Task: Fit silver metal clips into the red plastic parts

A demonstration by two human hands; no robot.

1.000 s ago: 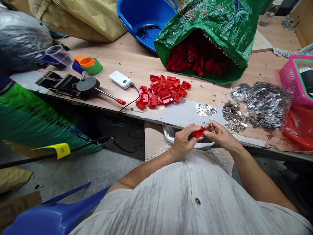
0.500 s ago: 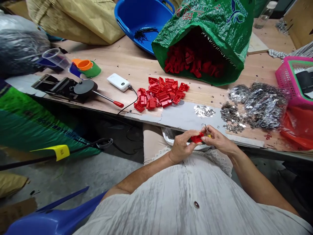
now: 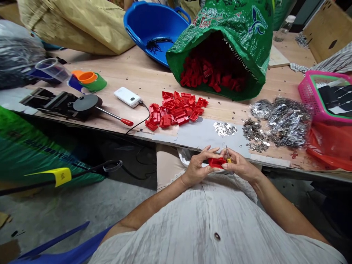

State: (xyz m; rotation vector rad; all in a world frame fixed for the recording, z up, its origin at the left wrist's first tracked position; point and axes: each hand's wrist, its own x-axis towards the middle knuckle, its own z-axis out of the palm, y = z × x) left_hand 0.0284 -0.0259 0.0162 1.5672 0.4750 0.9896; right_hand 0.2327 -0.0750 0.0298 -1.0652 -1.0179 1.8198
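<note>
My left hand (image 3: 198, 167) grips a small red plastic housing (image 3: 216, 162) between thumb and fingers, just off the table's front edge above my lap. Its hollow side now shows. At the housing's right end, my right hand (image 3: 239, 165) is closed on a slim tool (image 3: 228, 160) with a yellow handle and a thin metal shaft pointing up; it looks like a small screwdriver. The right thumb touches the housing too. Beyond my hands lie a pile of red housings (image 3: 178, 110) and a scatter of small shiny metal pieces (image 3: 225, 128).
A green woven bag (image 3: 220, 40) spills open with more red housings. Behind stand a blue basin (image 3: 156, 25) and a pink basket (image 3: 316, 95). Darker metal parts in plastic bags (image 3: 288, 117) lie right. At left are a lever press (image 3: 82, 104) and a white power bank (image 3: 127, 96).
The red housing has been turned so its open hollow shows more. My left fingers are straighter. The whole view has shifted slightly.
</note>
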